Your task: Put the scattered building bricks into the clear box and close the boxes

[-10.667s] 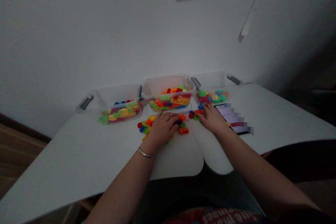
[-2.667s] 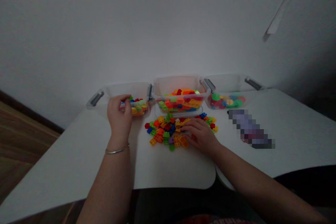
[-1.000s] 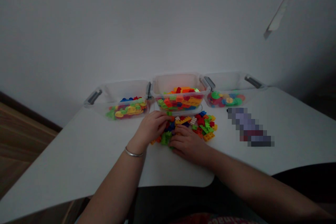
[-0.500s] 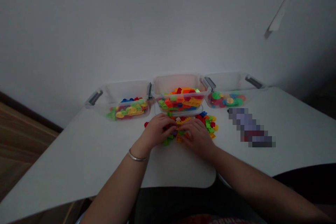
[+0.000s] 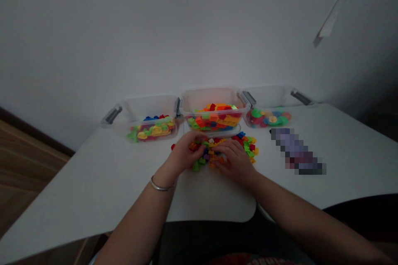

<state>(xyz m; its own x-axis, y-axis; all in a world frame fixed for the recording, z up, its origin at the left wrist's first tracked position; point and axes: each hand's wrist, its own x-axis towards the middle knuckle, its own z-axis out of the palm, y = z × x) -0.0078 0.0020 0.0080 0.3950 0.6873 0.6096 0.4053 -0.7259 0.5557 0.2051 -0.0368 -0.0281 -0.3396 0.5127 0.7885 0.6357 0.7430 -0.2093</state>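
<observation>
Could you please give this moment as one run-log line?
left hand: at loose bricks, grip unclear | right hand: at same bricks, grip unclear | far side: three clear bins holding coloured pieces

We see small plastic toy bricks, in red, orange, yellow, green, blue and purple, lying loose and jumbled at many angles in a low heap on the white table, partly hidden from us.
</observation>
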